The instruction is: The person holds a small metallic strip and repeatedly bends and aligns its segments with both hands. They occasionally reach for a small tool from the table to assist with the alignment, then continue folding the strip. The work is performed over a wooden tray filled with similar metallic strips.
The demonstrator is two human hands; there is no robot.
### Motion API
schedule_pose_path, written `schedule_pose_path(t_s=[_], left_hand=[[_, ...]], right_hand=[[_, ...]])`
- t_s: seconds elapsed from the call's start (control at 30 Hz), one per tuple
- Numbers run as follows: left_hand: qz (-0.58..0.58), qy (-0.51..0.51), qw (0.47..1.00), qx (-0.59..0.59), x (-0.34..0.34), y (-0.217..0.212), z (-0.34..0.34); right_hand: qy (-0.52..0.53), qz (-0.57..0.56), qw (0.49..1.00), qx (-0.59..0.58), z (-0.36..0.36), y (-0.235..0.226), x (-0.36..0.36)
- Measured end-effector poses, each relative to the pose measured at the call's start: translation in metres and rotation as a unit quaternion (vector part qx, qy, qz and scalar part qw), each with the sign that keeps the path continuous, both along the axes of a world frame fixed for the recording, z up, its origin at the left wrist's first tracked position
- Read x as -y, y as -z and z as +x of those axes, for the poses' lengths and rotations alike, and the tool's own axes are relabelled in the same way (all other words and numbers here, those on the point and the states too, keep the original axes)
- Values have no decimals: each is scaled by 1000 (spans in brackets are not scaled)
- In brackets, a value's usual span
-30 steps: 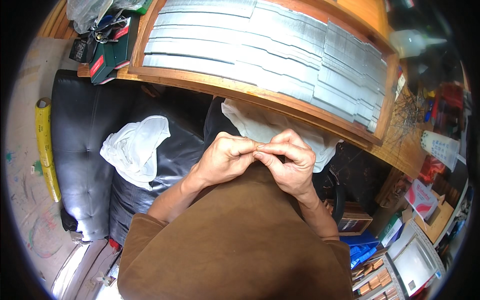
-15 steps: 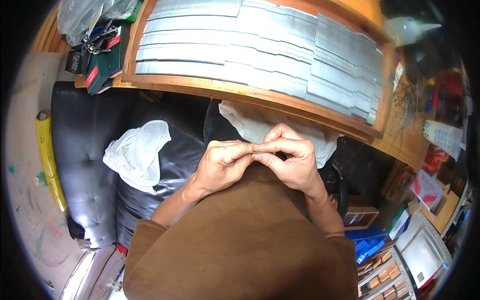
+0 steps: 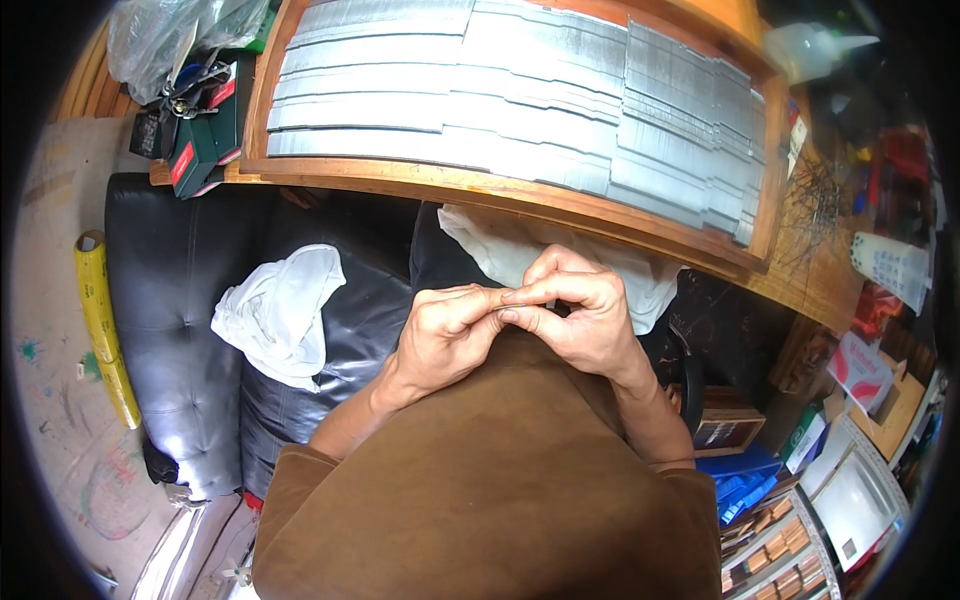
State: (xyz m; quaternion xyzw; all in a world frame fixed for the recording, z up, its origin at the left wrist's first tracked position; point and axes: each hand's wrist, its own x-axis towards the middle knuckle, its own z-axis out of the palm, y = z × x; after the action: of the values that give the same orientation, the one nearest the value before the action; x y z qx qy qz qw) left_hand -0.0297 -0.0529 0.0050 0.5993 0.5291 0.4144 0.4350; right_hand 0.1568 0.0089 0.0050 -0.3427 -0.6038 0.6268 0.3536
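Note:
In front of my brown-clothed front, my left hand [image 3: 445, 335] and my right hand [image 3: 578, 310] meet fingertip to fingertip. Both are closed in a pinch. Between the thumbs and forefingers shows the edge of a small thin object [image 3: 512, 306], mostly hidden by the fingers and too small to name. Beyond the hands, a shallow wooden tray [image 3: 420, 178] rests on the workbench, filled with overlapping rows of thin silver-grey strips [image 3: 530, 95]. A crumpled white cloth [image 3: 500, 248] lies just past my fingers, below the bench edge.
Another white cloth [image 3: 280, 315] lies on the black padded seat [image 3: 165, 330] at left, beside a yellow roll [image 3: 98, 320]. Dark green boxes [image 3: 195, 155] sit at the bench's left end. At right are a squeeze bottle [image 3: 810, 52], loose thin wires [image 3: 820, 205] and a plastic cup [image 3: 888, 265].
The view has shifted slightly. Both hands keep their pinch in nearly the same place, with the right fingers a little farther left and less of the small object showing.

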Motion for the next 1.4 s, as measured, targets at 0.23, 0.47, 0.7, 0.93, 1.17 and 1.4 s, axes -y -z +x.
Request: schedule_pose_path(t_s=[0.23,0.47,0.7,0.93,1.17,1.4], left_hand=[[-19,0,1000,8,0,-2,1],[30,1,999,-16,0,4,-1],[27,8,1000,-14,0,1,-1],[26,3,1000,-9,1,3,0],[7,0,1000,10,-2,-2,1],[-36,14,999,9,-1,-2,-3]], right_hand=[[0,-1,1000,-4,0,0,0],[-4,8,1000,-3,0,0,0],[-6,15,1000,-5,0,0,0],[-6,5,1000,-2,0,0,0],[-5,7,1000,1,0,0,0],[10,29,1000,5,-2,-2,0]])
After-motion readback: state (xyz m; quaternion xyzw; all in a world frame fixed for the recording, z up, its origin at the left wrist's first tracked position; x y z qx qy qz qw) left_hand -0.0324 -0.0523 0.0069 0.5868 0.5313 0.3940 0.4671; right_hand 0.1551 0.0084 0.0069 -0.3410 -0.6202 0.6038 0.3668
